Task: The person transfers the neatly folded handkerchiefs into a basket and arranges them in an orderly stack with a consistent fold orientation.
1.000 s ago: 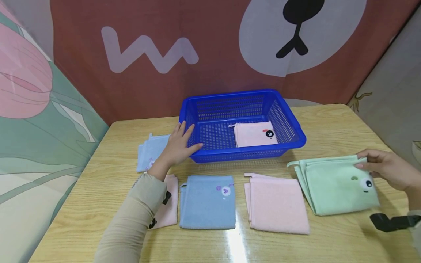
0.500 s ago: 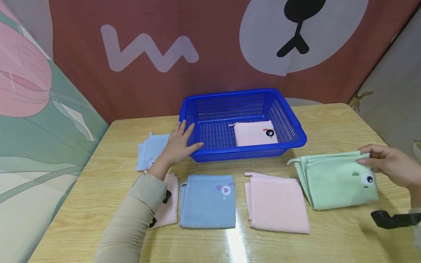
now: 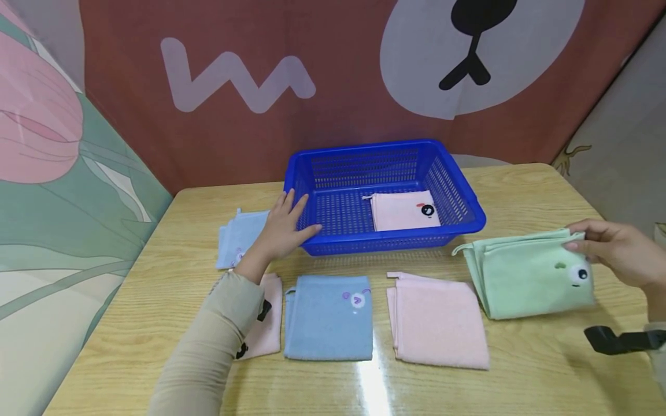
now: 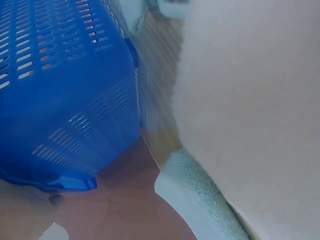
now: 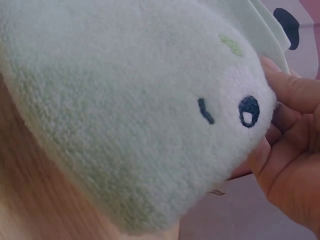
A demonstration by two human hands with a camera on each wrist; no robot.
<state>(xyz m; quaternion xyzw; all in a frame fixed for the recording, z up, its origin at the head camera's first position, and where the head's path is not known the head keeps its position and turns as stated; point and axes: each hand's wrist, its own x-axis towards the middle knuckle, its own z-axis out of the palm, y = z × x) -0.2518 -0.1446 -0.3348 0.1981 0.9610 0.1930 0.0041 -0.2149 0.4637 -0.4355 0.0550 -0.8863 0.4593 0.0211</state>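
Observation:
My right hand (image 3: 616, 251) pinches the far right corner of a folded green towel (image 3: 531, 277) with an embroidered eye. In the right wrist view the thumb lies on the near face of the green towel (image 5: 125, 110), with the other fingers behind it. My left hand (image 3: 286, 228) rests with spread fingers on the left end of the blue plastic basket (image 3: 374, 242). Inside the basket, toward its right, lies a folded pink towel (image 3: 398, 212) with a black eye patch. The left wrist view shows the basket's slotted wall (image 4: 65, 115) close by.
On the wooden table (image 3: 416, 393) a blue towel (image 3: 328, 323) and a pink towel (image 3: 439, 326) lie folded in front of the basket. Partly behind my left arm are a light blue towel (image 3: 244, 231) and another pink towel (image 3: 270, 329). A printed cloth (image 3: 234, 138) hangs behind.
My right hand has raised the green towel and moved it slightly away from me, toward the back of the table. My left hand has stayed on the basket.

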